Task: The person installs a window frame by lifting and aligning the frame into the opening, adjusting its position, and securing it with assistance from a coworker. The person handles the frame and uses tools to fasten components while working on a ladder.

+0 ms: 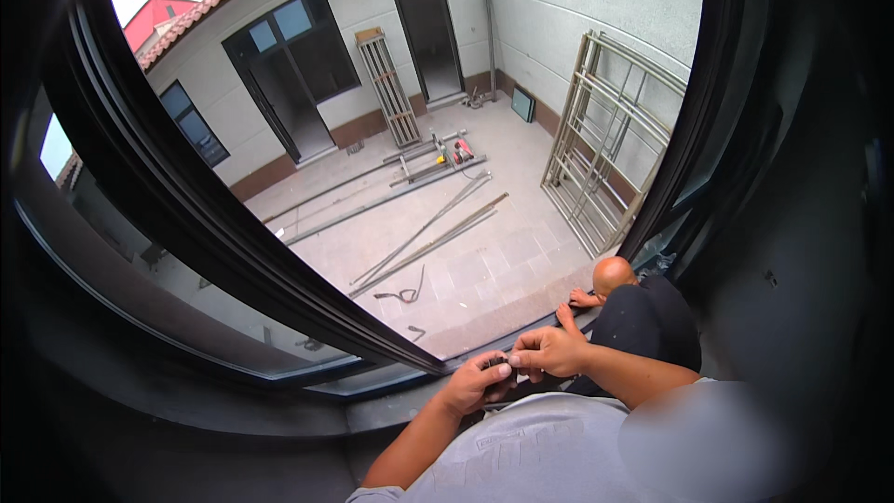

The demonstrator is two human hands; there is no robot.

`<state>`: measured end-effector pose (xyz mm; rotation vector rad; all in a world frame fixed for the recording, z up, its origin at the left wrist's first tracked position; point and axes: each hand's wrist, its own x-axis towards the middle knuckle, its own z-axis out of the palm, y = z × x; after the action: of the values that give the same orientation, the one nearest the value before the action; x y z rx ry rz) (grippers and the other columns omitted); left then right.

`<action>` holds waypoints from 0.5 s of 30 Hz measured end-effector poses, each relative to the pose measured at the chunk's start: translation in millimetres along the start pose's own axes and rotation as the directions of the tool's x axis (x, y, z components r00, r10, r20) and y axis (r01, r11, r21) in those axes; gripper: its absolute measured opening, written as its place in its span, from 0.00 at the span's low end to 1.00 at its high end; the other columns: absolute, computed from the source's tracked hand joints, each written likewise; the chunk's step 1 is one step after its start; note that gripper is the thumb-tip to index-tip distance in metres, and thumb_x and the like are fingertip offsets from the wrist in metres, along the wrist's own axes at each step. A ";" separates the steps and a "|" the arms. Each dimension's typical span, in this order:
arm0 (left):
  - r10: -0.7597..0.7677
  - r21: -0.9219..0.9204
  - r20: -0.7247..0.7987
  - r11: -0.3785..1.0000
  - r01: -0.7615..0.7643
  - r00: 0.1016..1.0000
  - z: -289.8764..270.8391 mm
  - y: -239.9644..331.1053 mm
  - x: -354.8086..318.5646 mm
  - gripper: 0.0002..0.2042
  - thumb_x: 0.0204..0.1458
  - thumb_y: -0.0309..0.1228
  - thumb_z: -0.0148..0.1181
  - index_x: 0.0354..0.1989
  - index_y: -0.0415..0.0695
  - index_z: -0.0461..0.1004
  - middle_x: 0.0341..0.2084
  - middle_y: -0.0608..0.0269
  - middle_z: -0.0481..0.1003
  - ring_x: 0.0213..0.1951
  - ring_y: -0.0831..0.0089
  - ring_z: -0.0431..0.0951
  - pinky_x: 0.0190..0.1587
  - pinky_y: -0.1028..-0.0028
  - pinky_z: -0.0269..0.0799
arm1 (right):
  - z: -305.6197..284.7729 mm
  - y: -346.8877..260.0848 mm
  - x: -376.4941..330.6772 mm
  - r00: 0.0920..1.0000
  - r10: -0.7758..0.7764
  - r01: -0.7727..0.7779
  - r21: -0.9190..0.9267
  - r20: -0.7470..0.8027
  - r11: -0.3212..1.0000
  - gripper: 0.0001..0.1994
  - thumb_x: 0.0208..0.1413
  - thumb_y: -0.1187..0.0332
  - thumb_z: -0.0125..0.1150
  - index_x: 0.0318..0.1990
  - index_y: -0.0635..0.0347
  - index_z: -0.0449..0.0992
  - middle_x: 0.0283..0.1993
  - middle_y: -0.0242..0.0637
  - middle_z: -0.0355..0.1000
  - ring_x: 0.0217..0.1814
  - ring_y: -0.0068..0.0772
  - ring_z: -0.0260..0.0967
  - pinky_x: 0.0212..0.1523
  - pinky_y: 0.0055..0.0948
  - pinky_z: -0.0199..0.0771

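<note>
In front of my grey shirt, my two hands meet above the window's lower edge. My left hand (475, 382) is closed with its thumb on top, around a small dark piece (504, 361) mostly covered by the fingers. From the right, my right hand (551, 352) pinches at the same spot, its thumb and fingertips touching the left thumb. The kind of the small piece cannot be made out. Close to both hands runs the dark window frame (391, 340).
Dark cloth (643, 326) and a bare knee-like shape (613, 272) are beside my right forearm. Outside, metal bars (428, 247) and a red tool (462, 151) lie on the paved yard (521, 270). Metal scaffold frames (605, 140) lean against the right wall.
</note>
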<state>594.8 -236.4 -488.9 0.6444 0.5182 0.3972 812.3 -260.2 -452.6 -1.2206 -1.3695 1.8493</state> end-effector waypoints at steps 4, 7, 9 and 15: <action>-0.029 -0.059 -0.130 0.998 0.021 0.991 -40.9 -22.4 -4.2 0.11 0.61 0.37 0.55 0.42 0.42 0.71 0.30 0.65 0.73 0.25 0.80 0.70 0.24 0.81 0.65 | -1.4 34.1 49.8 0.975 0.053 -0.046 -0.035 0.216 0.998 0.13 0.60 0.60 0.61 0.37 0.63 0.74 0.31 0.32 0.72 0.29 0.20 0.69 0.31 0.22 0.71; -0.058 0.063 -0.245 0.995 0.075 0.968 -51.1 -19.1 13.7 0.11 0.62 0.36 0.53 0.39 0.40 0.70 0.30 0.62 0.74 0.24 0.77 0.70 0.26 0.78 0.65 | -6.3 62.4 56.9 0.987 0.073 -0.062 -0.086 0.141 0.994 0.17 0.59 0.54 0.62 0.42 0.61 0.76 0.28 0.27 0.72 0.29 0.18 0.68 0.33 0.19 0.70; 0.110 0.291 -0.119 0.954 -0.071 0.987 -39.3 -10.3 -2.8 0.14 0.56 0.34 0.55 0.46 0.40 0.75 0.30 0.60 0.79 0.21 0.81 0.71 0.19 0.83 0.57 | 0.7 61.3 55.4 0.989 0.037 -0.016 -0.149 0.141 0.989 0.17 0.59 0.55 0.62 0.44 0.60 0.76 0.30 0.28 0.74 0.30 0.18 0.70 0.34 0.21 0.70; 0.241 0.182 -0.326 0.965 -0.190 0.914 -81.7 -24.9 19.4 0.10 0.59 0.36 0.50 0.35 0.44 0.75 0.20 0.69 0.71 0.17 0.81 0.63 0.18 0.81 0.55 | 12.0 30.0 60.0 0.962 -0.265 0.231 -0.331 -0.061 0.915 0.12 0.56 0.64 0.63 0.41 0.63 0.75 0.29 0.32 0.75 0.30 0.20 0.70 0.34 0.24 0.72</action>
<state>568.7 -207.2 -567.3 0.7824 0.8211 0.6950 777.4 -226.7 -500.7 -1.2118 -1.7266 1.4049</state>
